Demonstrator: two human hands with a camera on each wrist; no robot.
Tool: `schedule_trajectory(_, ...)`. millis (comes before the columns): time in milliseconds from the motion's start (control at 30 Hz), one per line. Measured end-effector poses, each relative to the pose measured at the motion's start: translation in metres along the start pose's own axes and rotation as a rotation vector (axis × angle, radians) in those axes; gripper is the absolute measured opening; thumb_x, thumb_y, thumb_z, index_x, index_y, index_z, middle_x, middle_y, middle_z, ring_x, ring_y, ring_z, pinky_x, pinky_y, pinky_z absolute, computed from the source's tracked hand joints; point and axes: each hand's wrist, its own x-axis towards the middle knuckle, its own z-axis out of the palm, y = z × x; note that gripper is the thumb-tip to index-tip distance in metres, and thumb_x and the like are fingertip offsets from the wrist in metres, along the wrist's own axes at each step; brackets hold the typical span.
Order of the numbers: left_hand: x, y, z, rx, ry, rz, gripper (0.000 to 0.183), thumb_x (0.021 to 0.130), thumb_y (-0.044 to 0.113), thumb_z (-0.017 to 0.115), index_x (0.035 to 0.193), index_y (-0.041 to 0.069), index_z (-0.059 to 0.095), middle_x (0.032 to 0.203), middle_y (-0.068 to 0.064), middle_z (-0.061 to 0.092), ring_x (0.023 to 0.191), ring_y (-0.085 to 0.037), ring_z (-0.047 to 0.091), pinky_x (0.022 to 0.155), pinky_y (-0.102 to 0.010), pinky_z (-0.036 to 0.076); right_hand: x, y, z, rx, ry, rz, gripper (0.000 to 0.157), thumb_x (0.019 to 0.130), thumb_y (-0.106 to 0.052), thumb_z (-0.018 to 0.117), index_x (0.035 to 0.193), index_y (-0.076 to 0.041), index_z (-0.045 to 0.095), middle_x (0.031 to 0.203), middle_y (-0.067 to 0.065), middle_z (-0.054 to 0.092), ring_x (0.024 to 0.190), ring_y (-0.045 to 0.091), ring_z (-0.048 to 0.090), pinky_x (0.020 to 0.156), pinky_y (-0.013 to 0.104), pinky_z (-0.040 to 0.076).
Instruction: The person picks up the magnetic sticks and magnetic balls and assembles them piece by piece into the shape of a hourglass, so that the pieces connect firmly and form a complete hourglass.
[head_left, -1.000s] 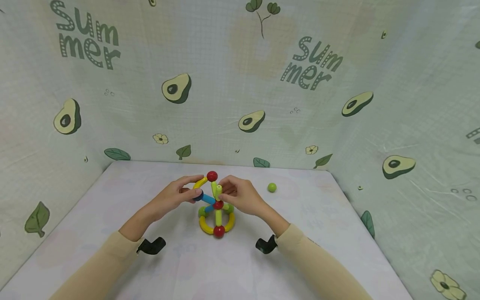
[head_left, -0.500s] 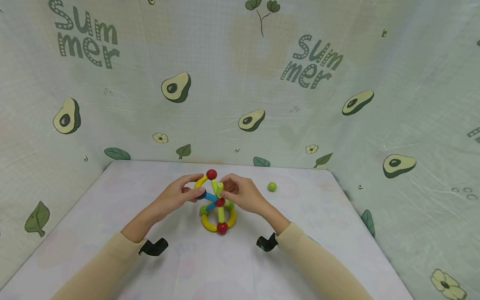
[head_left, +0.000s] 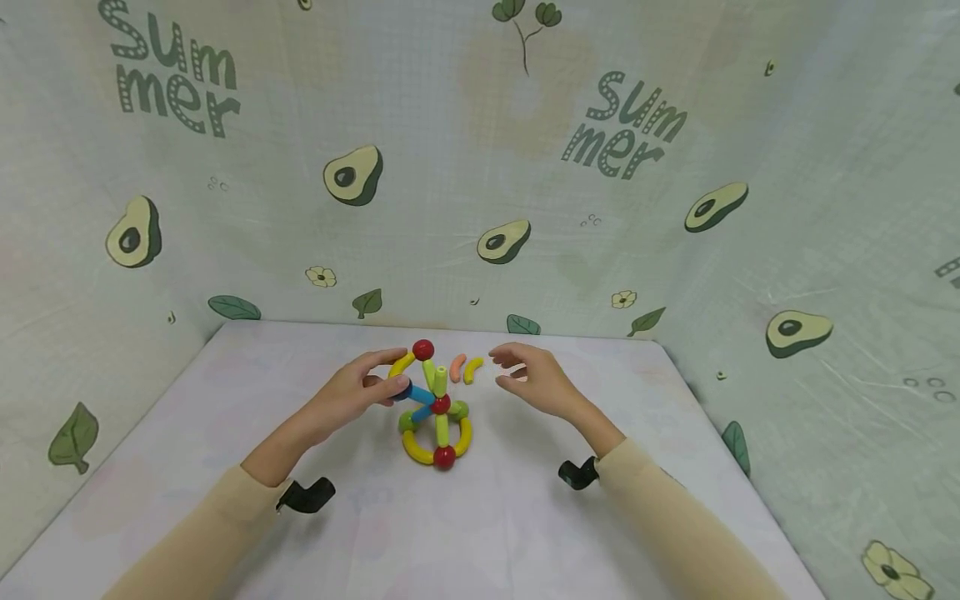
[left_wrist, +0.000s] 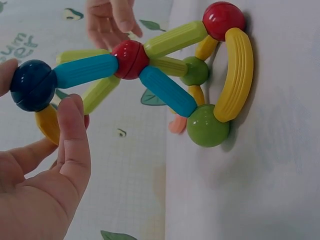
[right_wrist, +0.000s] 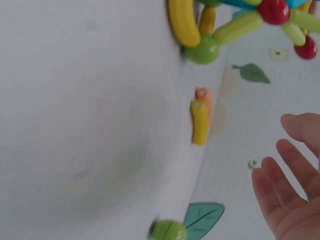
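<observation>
A toy structure of magnetic rods and balls (head_left: 442,429) stands on the table, with a ring of yellow curved rods at its base. Green and blue rods meet above at a central red ball (left_wrist: 131,59). My left hand (head_left: 347,393) pinches the dark blue ball (left_wrist: 33,85) at the structure's upper left. A yellow curved rod (head_left: 401,364) links that ball to the top red ball (head_left: 423,349). To the right, apart from the structure, my right hand (head_left: 542,383) is held in the air with loosely bent fingers and nothing in it.
Behind the structure lie two loose curved rods, one pink (head_left: 457,367) and one yellow (head_left: 472,370). A loose green ball (right_wrist: 169,230) sits on the table (head_left: 420,533), hidden behind my right hand in the head view. A patterned cloth (head_left: 435,108) hangs around the table.
My right hand has let go of the upright green rod and moved right, uncovering the two loose curved rods and covering the green ball. My left hand keeps its grip; the structure shifted slightly earlier.
</observation>
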Motion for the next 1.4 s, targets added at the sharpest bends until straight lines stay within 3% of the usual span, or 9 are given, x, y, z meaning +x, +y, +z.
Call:
schedule_trajectory(200,0.001,-0.001,0.0,0.002,0.005,-0.003,0.074,0.102,0.05,0.068,0.164,0.02,0.041,0.168,-0.016,0.037,0.105,-0.029,0.072,0.114,-0.07,0.041,-0.009,0.048,-0.019,-0.139,0.027,0.088,0.043,0.095,-0.006,0.079,0.136,-0.007,0.068,0.136,0.013,0.068,0.128,0.039,0.062,0.103,0.052,0.056)
schedule_trajectory(467,0.001,-0.002,0.0,-0.002,0.008,-0.004,0.073,0.102,0.05,0.068,0.164,0.02,0.041,0.167,-0.016,0.037,0.103,-0.028,0.073,0.114,-0.069,0.042,-0.013,0.088,-0.026,-0.167,-0.021,0.193,0.045,0.096,-0.006,0.077,0.14,-0.006,0.065,0.145,0.017,0.061,0.131,0.042,0.058,0.107,0.055,0.053)
schedule_trajectory(833,0.002,-0.002,0.0,-0.007,-0.001,0.006,0.073,0.103,0.049,0.068,0.164,0.02,0.041,0.168,-0.016,0.037,0.104,-0.028,0.073,0.114,-0.069,0.041,-0.015,0.103,-0.027,-0.125,-0.116,0.235,0.049,0.096,-0.003,0.075,0.143,-0.002,0.062,0.141,0.017,0.062,0.125,0.037,0.062,0.102,0.05,0.057)
schedule_trajectory(1400,0.001,0.0,-0.001,0.008,-0.009,0.017,0.071,0.104,0.047,0.067,0.164,0.019,0.041,0.167,-0.016,0.038,0.103,-0.026,0.073,0.114,-0.071,0.039,-0.016,0.108,-0.023,-0.108,-0.107,0.248,0.032,0.098,-0.002,0.073,0.13,-0.004,0.07,0.13,0.015,0.068,0.112,0.031,0.066,0.098,0.048,0.057)
